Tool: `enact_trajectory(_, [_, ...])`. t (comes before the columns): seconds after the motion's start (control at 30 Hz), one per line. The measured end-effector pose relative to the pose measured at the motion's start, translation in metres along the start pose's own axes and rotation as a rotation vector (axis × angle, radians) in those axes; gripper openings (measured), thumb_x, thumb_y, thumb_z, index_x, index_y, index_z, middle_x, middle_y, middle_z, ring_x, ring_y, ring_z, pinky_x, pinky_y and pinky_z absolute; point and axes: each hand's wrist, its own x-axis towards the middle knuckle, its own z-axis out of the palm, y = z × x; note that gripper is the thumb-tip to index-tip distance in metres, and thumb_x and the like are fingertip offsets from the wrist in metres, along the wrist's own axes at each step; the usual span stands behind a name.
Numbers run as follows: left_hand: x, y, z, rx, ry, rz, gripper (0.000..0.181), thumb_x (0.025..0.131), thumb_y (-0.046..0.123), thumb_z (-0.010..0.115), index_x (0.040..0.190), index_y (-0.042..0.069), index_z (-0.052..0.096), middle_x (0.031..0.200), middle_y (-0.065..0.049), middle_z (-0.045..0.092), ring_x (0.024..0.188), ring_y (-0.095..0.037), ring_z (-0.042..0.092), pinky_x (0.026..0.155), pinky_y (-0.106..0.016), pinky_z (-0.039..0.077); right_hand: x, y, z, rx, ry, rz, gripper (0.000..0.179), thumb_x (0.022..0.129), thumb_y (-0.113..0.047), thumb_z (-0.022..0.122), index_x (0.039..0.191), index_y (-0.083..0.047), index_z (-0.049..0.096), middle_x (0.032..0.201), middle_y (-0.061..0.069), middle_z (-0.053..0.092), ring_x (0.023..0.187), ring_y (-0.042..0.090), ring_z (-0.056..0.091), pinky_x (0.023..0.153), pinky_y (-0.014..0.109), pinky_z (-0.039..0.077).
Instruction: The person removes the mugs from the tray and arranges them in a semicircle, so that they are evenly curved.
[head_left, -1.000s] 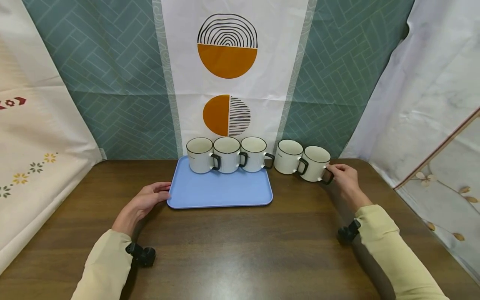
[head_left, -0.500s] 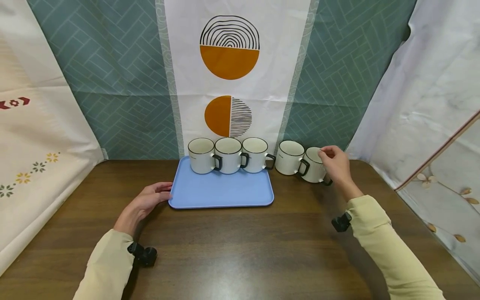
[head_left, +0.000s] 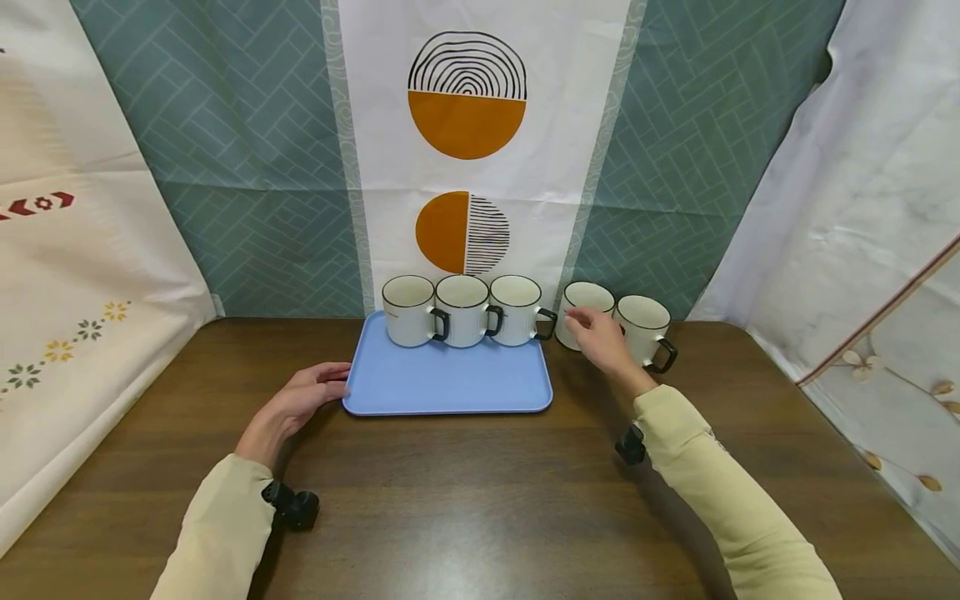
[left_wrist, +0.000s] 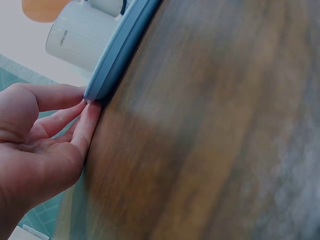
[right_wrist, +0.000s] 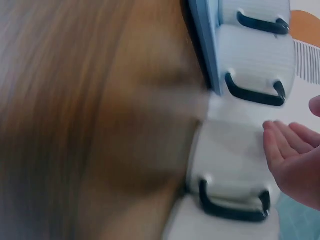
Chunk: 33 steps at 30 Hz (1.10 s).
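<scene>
A blue tray (head_left: 442, 383) lies on the brown table. My left hand (head_left: 300, 400) pinches its left edge near the front corner; in the left wrist view thumb and fingers meet at the rim of the tray (left_wrist: 112, 62). Three white mugs with dark rims and black handles, a left one (head_left: 408, 323), a middle one (head_left: 461, 323) and a right one (head_left: 516, 323), stand in a row along the tray's back. Right of the tray, my right hand (head_left: 603, 342) is in front of a fourth, matching mug (head_left: 588, 295), fingers loosely extended, holding nothing. Another mug (head_left: 642, 340) stands beside that one.
The wooden table (head_left: 450, 500) reaches toward me in front of the tray. Behind it hangs a patterned green and white cloth (head_left: 273, 167). Pale cloths hang at both sides, one left (head_left: 82, 267) and one right (head_left: 862, 225).
My right hand has let go of the rightmost mug's handle and moved left, past that mug's rim, to the mug beside it. The left hand stays at the tray; the mugs have not moved.
</scene>
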Motion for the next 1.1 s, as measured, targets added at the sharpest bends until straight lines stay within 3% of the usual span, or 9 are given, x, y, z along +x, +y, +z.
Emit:
enact_trajectory(0.2, [0.002, -0.001, 0.000, 0.010, -0.003, -0.001, 0.060, 0.096, 0.003, 0.053, 0.146, -0.013, 0.024, 0.146, -0.032, 0.030, 0.129, -0.039, 0.037, 0.109, -0.049, 0.030, 0.008, 0.000, 0.021, 0.077, -0.020, 0.058, 0.044, 0.100, -0.016, 0.048, 0.135, 0.010, 0.047, 0.133, 0.027, 0.052, 0.124, 0.037, 0.048, 0.100, 0.048, 0.041])
enact_trajectory(0.33, [0.004, -0.001, 0.001, 0.012, -0.005, -0.001, 0.059, 0.096, 0.003, 0.053, 0.145, -0.013, 0.025, 0.145, -0.032, 0.031, 0.129, -0.039, 0.037, 0.110, -0.049, 0.030, 0.012, 0.002, 0.030, 0.095, -0.024, 0.078, 0.042, 0.099, -0.015, 0.049, 0.133, 0.010, 0.049, 0.129, 0.027, 0.055, 0.118, 0.035, 0.051, 0.097, 0.046, 0.042])
enact_trajectory(0.57, [0.002, 0.002, 0.001, -0.013, -0.001, -0.010, 0.058, 0.096, 0.002, 0.052, 0.146, -0.012, 0.025, 0.146, -0.031, 0.030, 0.130, -0.040, 0.035, 0.110, -0.049, 0.028, 0.018, -0.001, 0.043, 0.119, 0.017, 0.109, 0.025, 0.097, -0.019, 0.056, 0.101, 0.005, 0.060, 0.094, 0.017, 0.063, 0.086, 0.028, 0.053, 0.071, 0.031, 0.042])
enact_trajectory(0.83, [0.001, 0.001, -0.001, -0.004, 0.015, -0.012, 0.058, 0.096, 0.002, 0.053, 0.145, -0.011, 0.026, 0.145, -0.031, 0.032, 0.128, -0.039, 0.037, 0.111, -0.049, 0.029, 0.030, -0.002, 0.055, 0.348, -0.028, 0.172, 0.038, 0.098, -0.026, 0.055, 0.079, 0.005, 0.063, 0.072, 0.008, 0.062, 0.073, 0.018, 0.055, 0.072, 0.029, 0.045])
enact_trajectory(1.0, [0.001, 0.000, -0.001, 0.001, 0.016, -0.014, 0.057, 0.096, 0.003, 0.054, 0.145, -0.011, 0.028, 0.145, -0.031, 0.032, 0.128, -0.040, 0.037, 0.111, -0.049, 0.028, 0.035, 0.001, 0.060, 0.550, -0.024, 0.166, 0.033, 0.100, -0.017, 0.051, 0.080, 0.007, 0.061, 0.067, 0.002, 0.058, 0.064, 0.013, 0.054, 0.066, 0.028, 0.047])
enact_trajectory(1.1, [0.000, 0.000, -0.002, -0.003, 0.013, -0.011, 0.057, 0.096, 0.004, 0.053, 0.145, -0.011, 0.027, 0.145, -0.031, 0.032, 0.129, -0.040, 0.036, 0.111, -0.049, 0.027, 0.036, 0.001, 0.063, 0.572, 0.002, 0.172, 0.032, 0.101, -0.016, 0.049, 0.083, 0.007, 0.060, 0.070, 0.002, 0.056, 0.066, 0.014, 0.051, 0.064, 0.026, 0.044])
